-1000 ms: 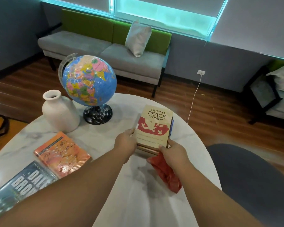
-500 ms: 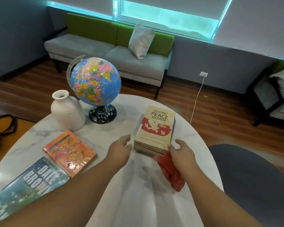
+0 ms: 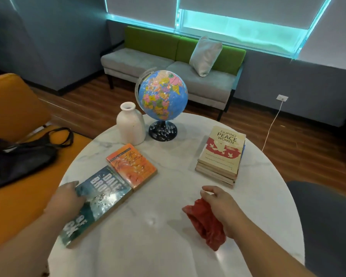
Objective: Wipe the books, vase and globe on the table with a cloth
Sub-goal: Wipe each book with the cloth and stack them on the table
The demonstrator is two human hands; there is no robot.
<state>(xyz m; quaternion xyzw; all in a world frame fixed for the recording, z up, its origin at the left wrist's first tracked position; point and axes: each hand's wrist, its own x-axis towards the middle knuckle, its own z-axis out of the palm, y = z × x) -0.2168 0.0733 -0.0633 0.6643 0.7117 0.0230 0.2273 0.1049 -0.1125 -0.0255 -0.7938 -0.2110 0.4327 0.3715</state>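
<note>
My left hand has left the book stack and now grips the blue book by its edge. My right hand keeps the red cloth bunched over the table. I judge the blue book is wiped next.

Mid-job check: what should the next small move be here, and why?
Probably sweep the red cloth, held in the right hand, leftward onto the blue book: the left hand touches its edge, and its cover lies bare.
</note>
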